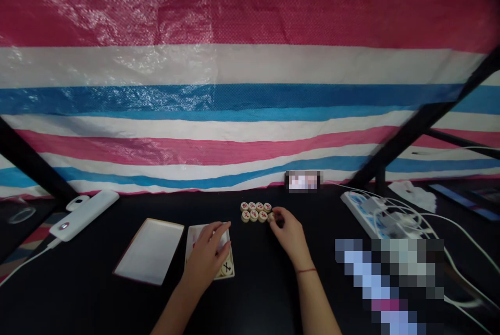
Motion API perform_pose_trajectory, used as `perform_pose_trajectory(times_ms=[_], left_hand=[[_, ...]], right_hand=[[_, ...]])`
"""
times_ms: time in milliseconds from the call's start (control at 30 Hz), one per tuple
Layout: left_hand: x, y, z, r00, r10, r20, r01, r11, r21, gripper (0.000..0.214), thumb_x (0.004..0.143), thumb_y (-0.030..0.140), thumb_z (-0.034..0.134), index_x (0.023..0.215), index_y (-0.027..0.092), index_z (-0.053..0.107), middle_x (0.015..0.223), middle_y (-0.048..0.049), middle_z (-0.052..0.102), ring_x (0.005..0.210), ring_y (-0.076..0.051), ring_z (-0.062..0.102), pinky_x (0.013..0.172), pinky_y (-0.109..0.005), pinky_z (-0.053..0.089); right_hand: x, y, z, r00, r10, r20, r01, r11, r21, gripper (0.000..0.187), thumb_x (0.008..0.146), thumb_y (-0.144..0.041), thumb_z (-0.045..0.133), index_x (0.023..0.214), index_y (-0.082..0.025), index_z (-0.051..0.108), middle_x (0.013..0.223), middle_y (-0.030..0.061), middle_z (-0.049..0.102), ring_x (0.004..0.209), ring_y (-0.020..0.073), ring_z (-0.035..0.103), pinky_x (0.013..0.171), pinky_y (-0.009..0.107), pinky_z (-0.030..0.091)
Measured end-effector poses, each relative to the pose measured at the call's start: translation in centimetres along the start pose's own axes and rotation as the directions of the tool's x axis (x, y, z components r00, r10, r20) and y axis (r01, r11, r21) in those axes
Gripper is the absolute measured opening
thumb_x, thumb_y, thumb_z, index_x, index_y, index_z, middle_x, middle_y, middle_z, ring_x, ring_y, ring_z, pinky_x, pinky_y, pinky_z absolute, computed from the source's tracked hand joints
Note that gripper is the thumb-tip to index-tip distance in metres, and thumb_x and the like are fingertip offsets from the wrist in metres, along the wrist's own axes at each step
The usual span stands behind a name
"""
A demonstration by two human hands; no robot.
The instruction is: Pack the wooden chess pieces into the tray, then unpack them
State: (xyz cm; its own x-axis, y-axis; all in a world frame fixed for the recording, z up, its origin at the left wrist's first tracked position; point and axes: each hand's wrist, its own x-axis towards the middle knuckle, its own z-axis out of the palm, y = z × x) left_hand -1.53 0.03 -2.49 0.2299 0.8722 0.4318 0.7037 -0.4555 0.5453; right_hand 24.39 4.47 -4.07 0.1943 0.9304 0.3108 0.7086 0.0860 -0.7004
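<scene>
Light falls brightly on the striped tarp filling the upper half of the frame, and white glare crinkles over its red and blue bands at upper left and centre. The black surface below is dim and swallows shadows. The left hand and right hand are evenly lit but slightly soft. Wide-angle bending curves the edges, the upper right corner darkens, and mosaic blocks cover the lower right.

Makeshift desk corner: striped tarp backdrop, black table, power strip, chess pieces.
</scene>
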Motion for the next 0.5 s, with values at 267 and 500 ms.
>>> perform_pose_trajectory(times_ms=[267, 500], left_hand=[[0.07, -0.42, -0.1, 1.0, 0.003, 0.01, -0.003, 1.0, -0.008, 0.041, 0.086, 0.02, 0.052, 0.125, 0.029, 0.058, 0.117, -0.0059, 0.062, 0.108, -0.021, 0.061, 0.095, -0.036, 0.051], [0.18, -0.47, -0.36, 1.0, -0.013, 0.019, 0.013, 0.999, -0.031, 0.042, 0.085, 0.019, 0.052, 0.126, 0.029, 0.057, 0.117, -0.0053, 0.062, 0.109, -0.02, 0.06, 0.096, -0.036, 0.05]], right_hand=[[-0.24, 0.2, 0.4, 0.998, -0.058, 0.028, 0.059, 0.997, -0.047, 0.034, 0.075, -0.025, 0.049, 0.104, -0.018, 0.065, 0.106, 0.0087, 0.066, 0.092, 0.0246, 0.062, 0.086, 0.04, 0.048], [-0.41, 0.61, 0.47, 0.999, 0.013, 0.049, -0.007, 0.991, -0.136, 0.02, 0.076, -0.031, 0.051, 0.092, -0.021, 0.057, 0.085, 0.0036, 0.065, 0.076, 0.0214, 0.061, 0.07, 0.032, 0.047]])
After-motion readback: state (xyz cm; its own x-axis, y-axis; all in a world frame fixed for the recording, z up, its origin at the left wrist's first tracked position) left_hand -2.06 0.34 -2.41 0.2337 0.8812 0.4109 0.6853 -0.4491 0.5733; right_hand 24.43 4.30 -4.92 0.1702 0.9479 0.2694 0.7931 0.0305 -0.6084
